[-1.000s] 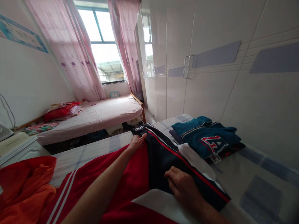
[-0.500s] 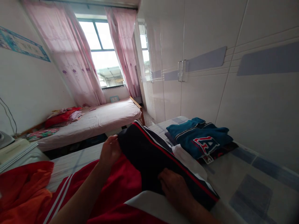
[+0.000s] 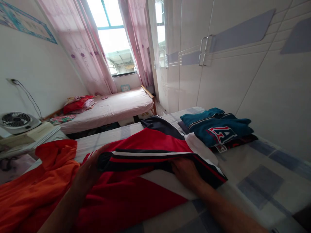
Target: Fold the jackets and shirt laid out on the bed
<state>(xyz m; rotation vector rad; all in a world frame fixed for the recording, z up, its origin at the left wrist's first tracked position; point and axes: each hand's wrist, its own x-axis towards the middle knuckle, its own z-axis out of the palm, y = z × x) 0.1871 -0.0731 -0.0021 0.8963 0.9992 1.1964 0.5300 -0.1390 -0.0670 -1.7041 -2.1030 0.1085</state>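
Note:
A red, navy and white track jacket point(image 3: 136, 200) lies spread on the bed in front of me. Its navy sleeve point(image 3: 145, 155), edged with white and red stripes, runs across the body of the jacket. My left hand point(image 3: 90, 166) is closed round the sleeve's end at the left. Farther right, my right hand point(image 3: 186, 171) grips the sleeve's lower edge, its fingertips hidden under the cloth. An orange garment point(image 3: 57, 161) lies crumpled beside my left forearm. Beyond my right hand rests a folded teal sweatshirt point(image 3: 213, 124) with a letter A, on top of other folded clothes.
The checked bed sheet point(image 3: 261, 186) stretches to the right, up to the white wardrobe point(image 3: 225, 81). A fan point(image 3: 18, 120) stands on a cabinet at the left. A second bed point(image 3: 116, 105) with a heap of clothes is under the curtained window.
My left hand has brought the sleeve end left and toward me, so the sleeve now lies across the jacket. My right hand stays on the sleeve. The view has shifted, bringing the fan in.

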